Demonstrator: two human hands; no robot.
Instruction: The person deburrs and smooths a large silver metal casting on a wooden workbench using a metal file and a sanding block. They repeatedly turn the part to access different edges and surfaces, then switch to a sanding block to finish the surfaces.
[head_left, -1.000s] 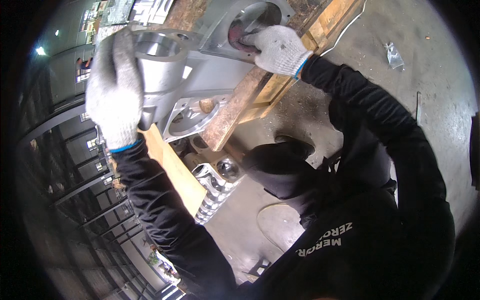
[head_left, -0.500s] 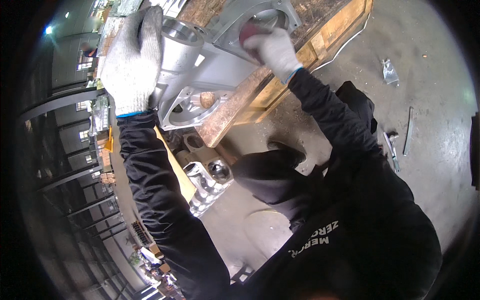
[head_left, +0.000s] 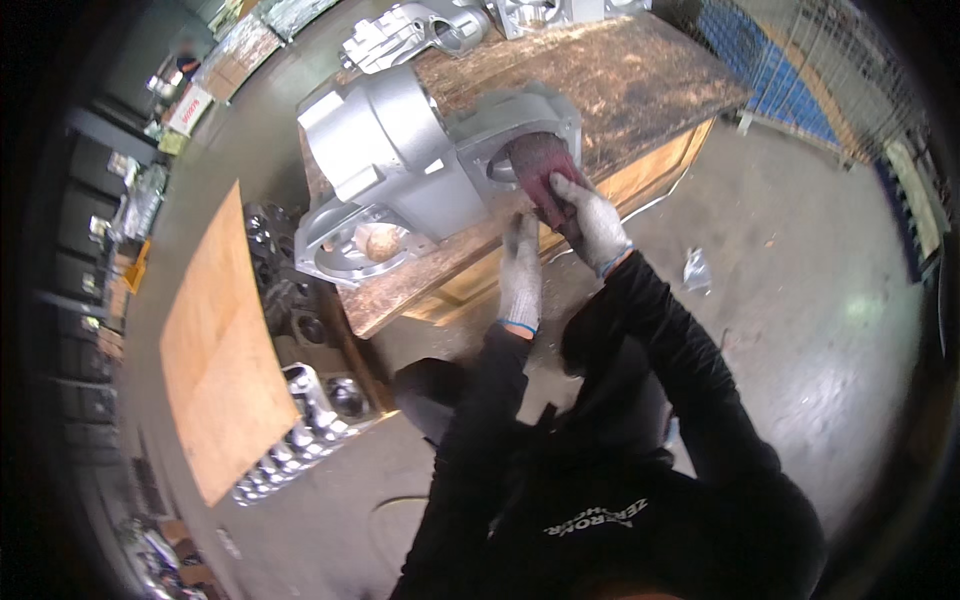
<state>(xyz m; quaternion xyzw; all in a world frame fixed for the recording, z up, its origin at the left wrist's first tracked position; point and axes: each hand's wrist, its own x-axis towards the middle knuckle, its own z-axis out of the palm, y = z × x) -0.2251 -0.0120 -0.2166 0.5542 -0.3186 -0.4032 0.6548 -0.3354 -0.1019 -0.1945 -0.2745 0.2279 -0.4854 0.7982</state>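
A large silver-grey metal casting [head_left: 400, 135] lies on a worn wooden bench top, with a rounded barrel and an open flange at either end. In my gloved right hand [head_left: 597, 228] is a maroon abrasive pad [head_left: 543, 165], gripped between thumb and fingers. Its upper part lies over the opening of the right-hand flange [head_left: 568, 118] and partly covers it. My gloved left hand [head_left: 521, 268] is beside the pad's lower end, at the bench's near edge, fingers stretched upward and nothing visible in them. Whether its fingertips touch the casting is unclear.
More castings [head_left: 415, 38] stand along the far side of the wooden bench [head_left: 640, 75]. At left, a plywood sheet [head_left: 225, 350] leans by a crate of shiny metal parts [head_left: 300, 430]. A wire cage [head_left: 790, 70] stands far right; a plastic bag [head_left: 697, 270] lies on the floor.
My left hand has left the casting's barrel and come down beside my right hand. The right hand still holds the pad at the flange. The view has shifted, showing more of the bench.
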